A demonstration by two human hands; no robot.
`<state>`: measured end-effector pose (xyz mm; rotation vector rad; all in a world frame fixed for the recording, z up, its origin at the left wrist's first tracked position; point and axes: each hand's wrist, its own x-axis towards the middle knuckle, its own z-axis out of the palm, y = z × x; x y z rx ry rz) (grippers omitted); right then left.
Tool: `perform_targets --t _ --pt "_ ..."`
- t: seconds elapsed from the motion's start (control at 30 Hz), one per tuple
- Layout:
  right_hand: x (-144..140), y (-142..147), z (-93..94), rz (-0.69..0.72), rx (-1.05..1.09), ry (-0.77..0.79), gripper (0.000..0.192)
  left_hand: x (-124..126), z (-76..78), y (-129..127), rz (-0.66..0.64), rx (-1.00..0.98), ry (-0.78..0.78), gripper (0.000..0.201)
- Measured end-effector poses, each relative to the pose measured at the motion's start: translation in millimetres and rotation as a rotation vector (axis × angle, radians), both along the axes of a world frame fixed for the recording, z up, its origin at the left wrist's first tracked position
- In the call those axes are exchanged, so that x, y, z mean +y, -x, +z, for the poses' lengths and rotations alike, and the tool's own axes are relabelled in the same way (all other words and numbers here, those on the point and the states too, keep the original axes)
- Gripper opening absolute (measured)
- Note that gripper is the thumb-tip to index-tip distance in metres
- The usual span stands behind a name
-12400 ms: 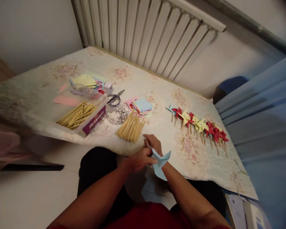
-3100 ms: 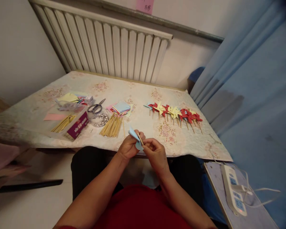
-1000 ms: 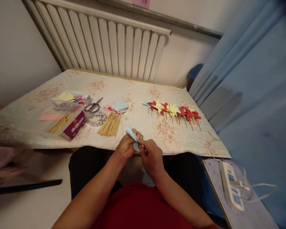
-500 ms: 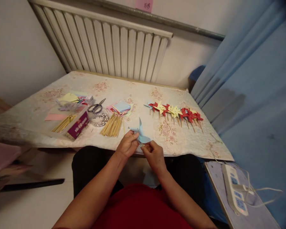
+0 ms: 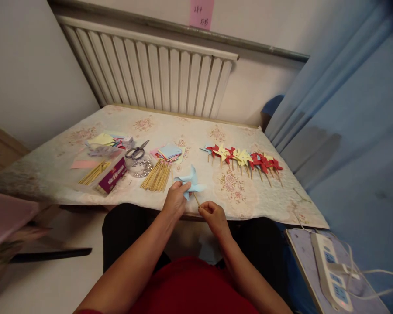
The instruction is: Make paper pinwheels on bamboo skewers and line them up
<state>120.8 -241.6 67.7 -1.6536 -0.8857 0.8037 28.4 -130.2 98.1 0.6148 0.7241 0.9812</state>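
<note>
A light blue paper pinwheel is held over the table's front edge, its blades turned up and facing away from me. My left hand pinches it near the centre, thumb on top. A thin wooden stick runs down from the pinwheel toward me. The fingertips of my right hand are closed on the stick's lower end. Just beyond my left hand lies a bundle of wooden sticks. Behind the bundle is a stack of coloured paper squares.
A row of red, yellow and blue pinwheels lies at right. To the left are scissors on a round container of small shiny pieces and a clear box with a purple label. A power strip sits at lower right.
My right hand has moved down from the blades to the stick's lower end, and the stick now shows. The pinwheel has turned in my left hand. The whole view has tilted slightly upward.
</note>
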Motion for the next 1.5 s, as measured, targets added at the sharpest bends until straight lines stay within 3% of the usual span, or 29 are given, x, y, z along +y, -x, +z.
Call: perform_targets --t 0.47,0.77,0.93,1.23,1.5 --pt "-4 -5 -4.1 0.019 -0.011 0.026 0.014 -3 -1.0 -8 -0.015 0.059 -0.025 0.023" --pt "-2 -8 -9.7 -0.016 0.025 0.033 0.017 -3 -3.3 1 -0.090 0.028 0.087 0.026" --pt "1 -12 -19.4 -0.030 0.053 0.058 0.017 -3 -8.3 8 -0.141 0.075 0.108 0.026" --pt "4 -15 -30.1 -0.035 0.073 0.072 0.017 1 -25.1 13 -0.118 0.162 0.117 0.023" --pt "4 -16 -32.2 -0.037 0.071 0.089 0.018 0 -26.7 12 -0.142 0.214 0.086 0.028"
